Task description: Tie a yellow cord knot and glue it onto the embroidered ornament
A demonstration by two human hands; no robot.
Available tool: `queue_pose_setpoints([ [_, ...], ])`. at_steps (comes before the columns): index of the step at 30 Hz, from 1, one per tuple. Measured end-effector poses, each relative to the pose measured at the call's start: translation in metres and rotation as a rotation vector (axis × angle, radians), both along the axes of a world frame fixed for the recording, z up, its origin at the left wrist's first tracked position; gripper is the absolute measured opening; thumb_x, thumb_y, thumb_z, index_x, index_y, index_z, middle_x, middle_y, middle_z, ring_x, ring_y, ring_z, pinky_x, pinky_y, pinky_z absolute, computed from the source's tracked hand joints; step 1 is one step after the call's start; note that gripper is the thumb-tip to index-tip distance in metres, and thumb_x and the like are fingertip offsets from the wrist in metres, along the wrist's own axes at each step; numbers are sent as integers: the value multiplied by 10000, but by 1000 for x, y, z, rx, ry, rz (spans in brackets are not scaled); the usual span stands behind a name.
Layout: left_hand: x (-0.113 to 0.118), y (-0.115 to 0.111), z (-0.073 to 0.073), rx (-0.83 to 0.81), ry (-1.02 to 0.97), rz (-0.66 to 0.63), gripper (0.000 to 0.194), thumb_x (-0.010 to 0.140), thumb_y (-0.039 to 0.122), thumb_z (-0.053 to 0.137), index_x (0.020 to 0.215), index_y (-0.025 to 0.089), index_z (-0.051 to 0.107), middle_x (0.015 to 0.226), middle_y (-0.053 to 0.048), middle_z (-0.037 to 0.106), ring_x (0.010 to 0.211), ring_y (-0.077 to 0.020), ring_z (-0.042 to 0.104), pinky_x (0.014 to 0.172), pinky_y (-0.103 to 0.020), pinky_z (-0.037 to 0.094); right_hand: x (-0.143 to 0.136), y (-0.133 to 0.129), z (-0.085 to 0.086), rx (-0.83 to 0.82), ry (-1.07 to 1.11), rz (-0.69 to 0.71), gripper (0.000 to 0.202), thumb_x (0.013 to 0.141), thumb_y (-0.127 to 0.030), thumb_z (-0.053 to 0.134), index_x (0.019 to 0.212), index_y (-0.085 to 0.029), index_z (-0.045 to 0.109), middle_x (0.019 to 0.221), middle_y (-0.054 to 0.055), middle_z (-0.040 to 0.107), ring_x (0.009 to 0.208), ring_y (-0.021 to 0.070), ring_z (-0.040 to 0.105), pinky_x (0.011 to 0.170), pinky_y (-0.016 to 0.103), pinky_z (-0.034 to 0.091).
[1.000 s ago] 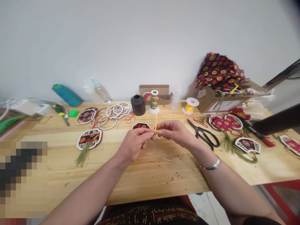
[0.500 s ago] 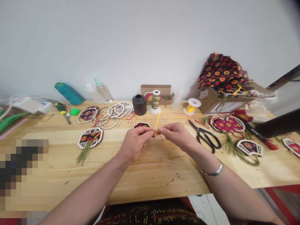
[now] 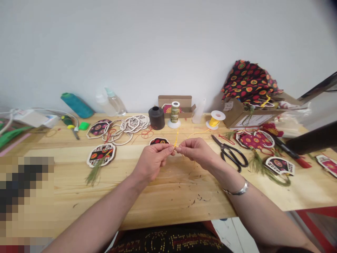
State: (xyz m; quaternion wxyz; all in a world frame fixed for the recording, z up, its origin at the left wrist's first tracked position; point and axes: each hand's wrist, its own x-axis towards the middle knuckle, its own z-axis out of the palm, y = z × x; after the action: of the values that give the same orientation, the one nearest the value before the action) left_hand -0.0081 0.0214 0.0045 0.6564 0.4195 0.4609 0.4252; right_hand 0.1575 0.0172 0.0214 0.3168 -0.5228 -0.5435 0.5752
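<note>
Wooden table (image 3: 63, 182) below; forearms (image 3: 102, 211) angled inward, left hand (image 3: 152, 160), right hand (image 3: 196, 151) near, 2 tight fingertip pinches on yellow cord (image 3: 176, 140).

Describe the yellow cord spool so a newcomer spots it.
On the wooden table, find the fabric-topped cardboard box at right. Just left of it sits the yellow cord spool. Its bright yellow winding sets it apart from the green-gold thread spool farther left.
</note>
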Motion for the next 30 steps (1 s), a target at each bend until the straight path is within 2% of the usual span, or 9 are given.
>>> queue_pose_setpoints([
  [6, -1, 0, 0, -4, 12, -5, 158, 619, 266, 733, 669, 119, 708, 579, -20, 625, 385, -11, 321, 364, -174, 217, 0, 2, -2, 45, -44, 15, 314, 706, -441, 633, 669, -129, 637, 459, -75, 358, 441, 46, 247, 433, 223, 151],
  [11, -1, 2, -2, -21, 16, 41, 136, 634, 240, 721, 696, 119, 710, 597, -35, 650, 402, -16, 344, 377, -168, 218, 0, 1, 0, 213, -167, -36, 269, 750, -374, 608, 653, -124, 624, 533, -37, 469, 492, 58, 330, 460, 217, 231],
  [14, 0, 3, -1, -39, 1, 71, 155, 642, 247, 718, 709, 108, 707, 600, -39, 651, 393, -6, 304, 372, -167, 190, -4, -7, 1, 456, -313, -104, 280, 816, -345, 546, 637, -135, 593, 540, -26, 503, 488, 60, 368, 467, 214, 268],
  [16, 0, 3, -1, -59, -40, 89, 150, 637, 239, 722, 693, 103, 698, 535, -12, 605, 392, -6, 284, 370, -164, 172, -8, -14, -2, 719, -474, -67, 265, 857, -317, 498, 689, -143, 605, 557, -15, 537, 499, 69, 404, 492, 222, 289],
  [20, -3, 4, -3, -127, -135, 53, 155, 634, 230, 725, 693, 94, 681, 553, -14, 597, 394, 1, 257, 375, -155, 163, -17, -25, -15, 1270, -889, 143, 218, 869, -175, 441, 718, -139, 593, 612, 29, 569, 551, 118, 449, 513, 275, 285],
  [23, -5, 4, -4, -148, -176, 26, 152, 643, 225, 720, 688, 88, 673, 597, -26, 612, 388, 12, 242, 370, -147, 152, -23, -28, -19, 1422, -1029, 329, 225, 845, -71, 403, 728, -137, 583, 637, 37, 556, 568, 138, 447, 510, 297, 290],
  [27, -5, 3, -3, -145, -192, 39, 132, 638, 216, 721, 674, 103, 663, 574, 4, 579, 390, 1, 317, 370, -145, 197, -24, -29, -12, 1482, -736, 456, 235, 874, -241, 442, 698, -156, 572, 713, 45, 558, 671, 155, 477, 595, 313, 382],
  [28, -5, 2, -2, -147, -186, 42, 132, 635, 218, 724, 690, 112, 668, 585, 1, 588, 407, -13, 366, 379, -149, 229, -24, -29, -10, 1453, -611, 410, 238, 875, -284, 449, 715, -159, 573, 770, 55, 568, 722, 160, 492, 638, 320, 409],
  [30, -4, 0, 0, -144, -160, 52, 146, 627, 229, 730, 718, 127, 677, 601, -6, 605, 447, -41, 441, 396, -158, 268, -22, -26, -9, 1304, -403, 170, 196, 873, -280, 455, 769, -160, 569, 883, 76, 566, 822, 164, 513, 717, 327, 440],
])
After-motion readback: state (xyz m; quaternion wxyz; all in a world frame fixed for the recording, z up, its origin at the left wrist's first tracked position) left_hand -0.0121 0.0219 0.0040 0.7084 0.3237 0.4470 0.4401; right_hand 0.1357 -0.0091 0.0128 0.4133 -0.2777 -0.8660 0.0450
